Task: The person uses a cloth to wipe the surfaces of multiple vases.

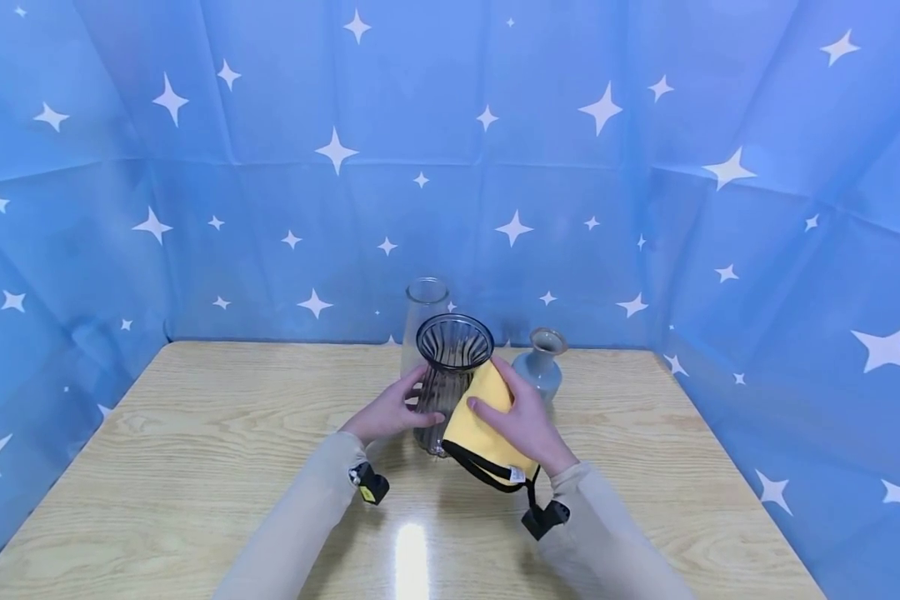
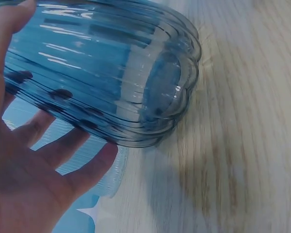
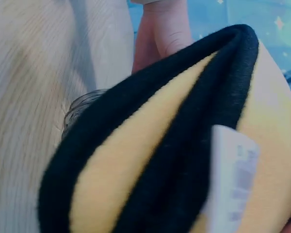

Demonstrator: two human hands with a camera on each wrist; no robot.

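Head view: the person's left hand [image 1: 392, 412] grips a smoky grey, fluted glass vase with a flared round rim [image 1: 437, 393], thumb on the near wall and fingers round the side. It stands roughly upright, centred above a pale wood-grain surface [image 1: 232, 475]. The right hand [image 1: 523, 421] grasps a folded yellow cloth with black edging [image 1: 487, 437] between thumb and fingers, against the vase's right side. Behind the vase, to the left, is a tall clear glass vase [image 1: 416, 321]; right of the right hand stands a small blue-grey, narrow-necked vase [image 1: 542, 368]. A blue backdrop with white stars [image 1: 420, 196] hangs behind.

Left wrist view: the thumb lies on one side of the fluted glass, the spread fingers on the other. Whether its scalloped base touches the surface, I cannot tell.

Right wrist view: the cloth fills most of the frame, its white printed label [image 3: 234, 179] showing; part of the fluted vase appears beyond it.
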